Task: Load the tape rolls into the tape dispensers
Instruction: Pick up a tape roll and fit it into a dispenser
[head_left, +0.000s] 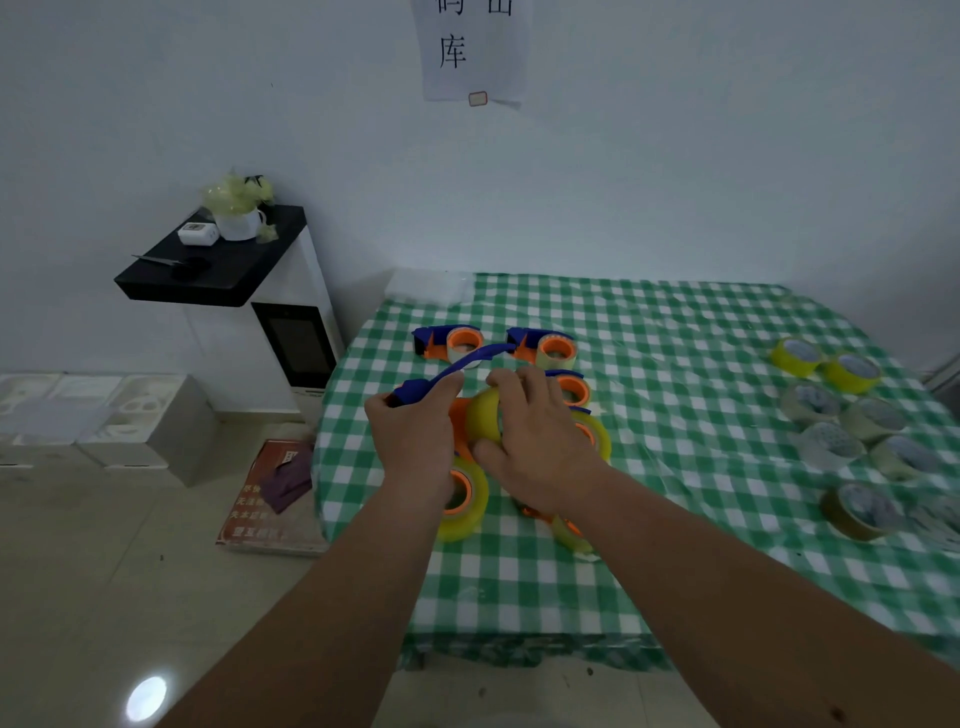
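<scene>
My left hand (415, 436) grips a blue and orange tape dispenser (447, 371) by its blue body, held above the table with its curved blue arm pointing up and right. My right hand (535, 441) grips a yellow tape roll (483, 415) pressed against the dispenser's orange hub. Below and around my hands lie several loaded dispensers: two at the back (452, 345) (548, 348), one at the front left (462, 499), others partly hidden under my right hand (576, 389).
Several loose tape rolls, yellow (826, 364), clear (831, 441) and brown (857, 512), lie on the right of the green checked tablecloth (675, 519). A white cabinet with a black top (218, 260) stands left of the table; foam boxes (104, 421) and a poster (270, 499) lie on the floor.
</scene>
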